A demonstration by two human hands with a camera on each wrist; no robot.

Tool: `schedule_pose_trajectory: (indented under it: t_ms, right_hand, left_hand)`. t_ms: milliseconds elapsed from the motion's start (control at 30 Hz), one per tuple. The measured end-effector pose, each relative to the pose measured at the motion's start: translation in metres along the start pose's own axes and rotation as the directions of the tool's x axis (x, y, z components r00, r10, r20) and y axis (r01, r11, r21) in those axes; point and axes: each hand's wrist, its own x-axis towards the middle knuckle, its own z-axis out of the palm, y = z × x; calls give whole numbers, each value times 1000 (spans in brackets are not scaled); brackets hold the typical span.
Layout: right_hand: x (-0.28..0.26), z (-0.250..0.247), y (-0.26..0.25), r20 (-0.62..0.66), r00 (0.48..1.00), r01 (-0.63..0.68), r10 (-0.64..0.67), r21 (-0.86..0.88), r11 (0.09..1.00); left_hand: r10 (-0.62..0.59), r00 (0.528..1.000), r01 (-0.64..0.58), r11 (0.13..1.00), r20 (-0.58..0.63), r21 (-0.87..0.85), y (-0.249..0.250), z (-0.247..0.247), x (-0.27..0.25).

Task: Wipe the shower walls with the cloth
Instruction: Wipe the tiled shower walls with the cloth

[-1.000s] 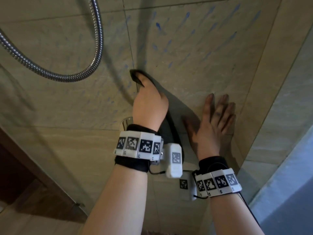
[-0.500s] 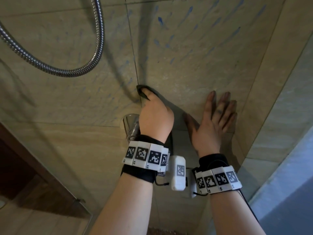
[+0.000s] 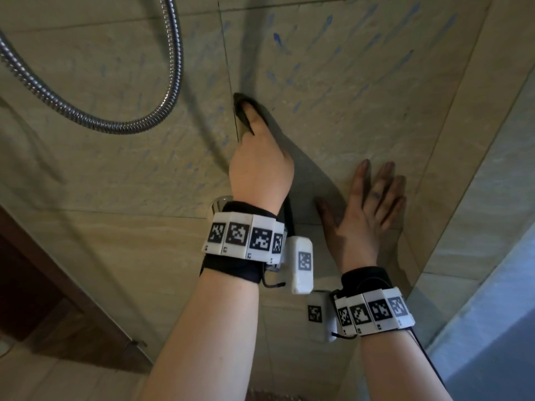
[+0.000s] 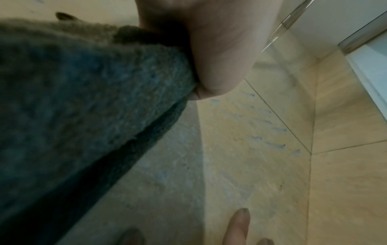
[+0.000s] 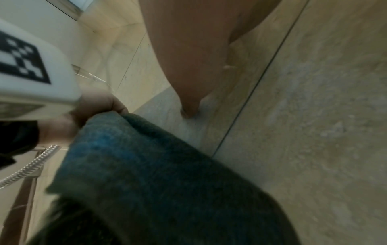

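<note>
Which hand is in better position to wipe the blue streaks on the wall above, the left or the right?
The left hand: it already presses the dark cloth on the wall tile, just below the blue streaks. The right hand lies flat on the wall, without cloth.

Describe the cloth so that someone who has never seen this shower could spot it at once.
Start at the tiled wall streaked with blue drips, then drop below the loop of the metal hose. The left hand presses the cloth against the wall there. It is the only dark, fuzzy grey-blue thing on the pale tiles; the right hand beside it lies bare.
</note>
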Motion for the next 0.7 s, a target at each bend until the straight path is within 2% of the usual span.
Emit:
schedule_pose_trajectory:
  t_ms: [67, 200, 367, 533, 700]
  right_hand:
    - [-1, 1, 0, -19, 1000, 3, -3, -13, 1000]
    - [-2, 1, -1, -4, 1000, 2, -2, -22, 1000]
    - [-1, -1, 0, 28, 1000, 1, -1, -23, 1000]
    - [-2, -1, 2, 24, 1000, -3, 4, -3, 1000]
    - [-2, 0, 1, 21, 1000, -5, 6, -9, 1000]
  left_hand:
    - [8, 1000, -9, 1000, 26, 24, -7, 8, -10]
    - [-53, 995, 54, 998, 83, -17, -13, 24, -31]
    - [-53, 993, 61, 995, 103, -80, -4, 14, -24]
    - [2, 999, 4, 991, 43, -134, 13, -1, -5]
    - [88, 996, -86, 988, 11, -126, 8, -2, -5]
